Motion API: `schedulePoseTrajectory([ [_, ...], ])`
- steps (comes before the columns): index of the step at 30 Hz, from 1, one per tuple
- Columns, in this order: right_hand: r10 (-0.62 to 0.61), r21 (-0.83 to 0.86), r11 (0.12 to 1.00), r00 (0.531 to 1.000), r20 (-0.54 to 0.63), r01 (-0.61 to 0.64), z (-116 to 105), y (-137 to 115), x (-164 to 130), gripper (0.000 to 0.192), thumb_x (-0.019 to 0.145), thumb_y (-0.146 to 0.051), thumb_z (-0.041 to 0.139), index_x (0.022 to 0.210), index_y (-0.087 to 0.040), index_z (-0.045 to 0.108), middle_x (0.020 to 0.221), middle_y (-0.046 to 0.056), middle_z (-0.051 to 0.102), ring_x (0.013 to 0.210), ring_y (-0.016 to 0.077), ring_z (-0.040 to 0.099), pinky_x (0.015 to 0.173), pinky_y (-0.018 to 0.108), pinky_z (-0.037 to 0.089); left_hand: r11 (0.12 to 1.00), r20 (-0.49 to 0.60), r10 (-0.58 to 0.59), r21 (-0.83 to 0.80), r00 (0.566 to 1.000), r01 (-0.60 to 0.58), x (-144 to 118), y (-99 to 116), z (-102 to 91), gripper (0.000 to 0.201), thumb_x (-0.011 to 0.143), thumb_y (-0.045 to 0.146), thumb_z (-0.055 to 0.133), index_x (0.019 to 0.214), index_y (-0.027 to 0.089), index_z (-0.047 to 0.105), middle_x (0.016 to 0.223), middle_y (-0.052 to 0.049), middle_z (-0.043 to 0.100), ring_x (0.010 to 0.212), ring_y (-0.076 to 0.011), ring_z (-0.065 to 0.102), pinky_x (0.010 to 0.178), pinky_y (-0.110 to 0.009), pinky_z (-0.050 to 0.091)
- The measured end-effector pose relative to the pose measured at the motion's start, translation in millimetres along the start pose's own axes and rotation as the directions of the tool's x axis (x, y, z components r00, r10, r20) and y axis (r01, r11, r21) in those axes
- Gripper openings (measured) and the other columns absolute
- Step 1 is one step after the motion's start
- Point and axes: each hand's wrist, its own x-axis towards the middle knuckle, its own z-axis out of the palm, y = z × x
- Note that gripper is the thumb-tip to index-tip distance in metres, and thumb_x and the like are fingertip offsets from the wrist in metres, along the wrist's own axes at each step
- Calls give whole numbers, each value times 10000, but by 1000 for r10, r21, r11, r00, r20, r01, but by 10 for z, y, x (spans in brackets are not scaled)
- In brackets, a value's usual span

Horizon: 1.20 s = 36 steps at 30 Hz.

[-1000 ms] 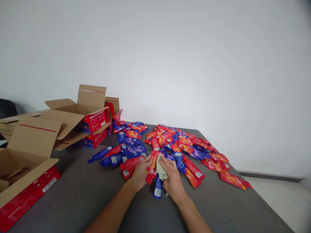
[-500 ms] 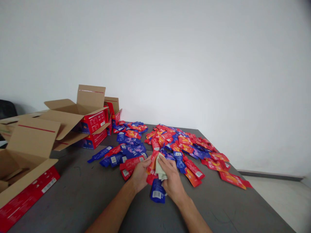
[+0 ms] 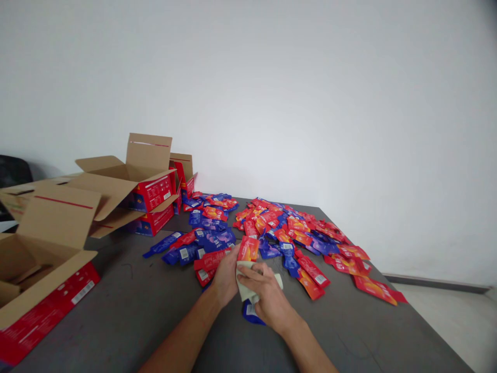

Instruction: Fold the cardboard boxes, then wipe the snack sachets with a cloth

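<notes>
My left hand (image 3: pixel 226 278) is closed around the left side of a red-orange pouch (image 3: pixel 248 248), held up over the table. Pressed against the lower face of that pouch is a pale green cloth (image 3: pixel 244 292), gripped in my right hand (image 3: pixel 267 294). The cloth and my fingers cover the pouch's lower part. Below them a blue pouch (image 3: pixel 251 313) lies on the table, its upper end hidden by the cloth and my right hand. Just left of my left hand lie red pouches (image 3: pixel 209 260).
Open cardboard boxes (image 3: pixel 50 305) with red sides stand on the left, with stacked ones (image 3: pixel 155 194) behind. A large heap of red and blue pouches (image 3: pixel 272 220) spreads across the right of the dark table (image 3: pixel 368 331). A smaller pile (image 3: pixel 213 212) lies further left, near the white wall.
My right hand has moved the cloth down and left over the pouch, so its upper part now shows and its lower part is covered. My left hand keeps hold of it.
</notes>
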Motion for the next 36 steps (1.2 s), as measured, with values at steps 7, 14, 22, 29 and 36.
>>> schedulePoseTrajectory([
  [7, 28, 86, 996, 992, -127, -17, 28, 108, -43, 800, 613, 65, 446, 1306, -308, 589, 1398, -7, 559, 1138, 225, 488, 982, 420, 446, 986, -180, 160, 66, 971, -150, 54, -27, -101, 441, 769, 135, 650, 1199, 209, 582, 954, -47, 733, 777, -179, 711, 736, -280, 551],
  [14, 194, 188, 974, 883, -428, -123, 20, 252, -84, 848, 630, 78, 382, 1381, -291, 521, 1397, 35, 549, 1264, 244, 462, 1058, 503, 410, 940, -236, 327, 177, 915, -290, 63, 16, -183, 561, 745, 127, 692, 1280, 211, 546, 997, -69, 724, 824, -196, 712, 758, -325, 568],
  [22, 102, 192, 981, 929, -357, -34, 99, 241, -75, 743, 739, 28, 426, 1405, -295, 493, 1413, 48, 535, 1253, 239, 488, 1040, 471, 438, 953, -146, 281, 161, 948, -258, 50, -28, -159, 487, 681, 62, 734, 1153, 149, 648, 944, -82, 746, 762, -168, 700, 727, -261, 545],
  [29, 12, 139, 990, 979, -202, 16, 163, 135, -47, 782, 711, 45, 465, 1395, -332, 499, 1411, 9, 545, 1187, 236, 482, 1030, 471, 441, 1000, -115, 8, 2, 993, -8, 28, -29, 11, 432, 908, 433, 522, 1065, 63, 681, 920, -146, 746, 873, -267, 714, 806, -363, 563],
  [36, 73, 64, 996, 953, -293, -56, 164, 275, -66, 819, 668, 55, 440, 1398, -311, 499, 1436, 20, 519, 1199, 257, 455, 1005, 506, 454, 1000, -107, 1, -11, 994, -2, 47, -140, -30, 297, 899, 361, 581, 1071, 137, 670, 900, -90, 751, 864, -230, 720, 785, -322, 571],
])
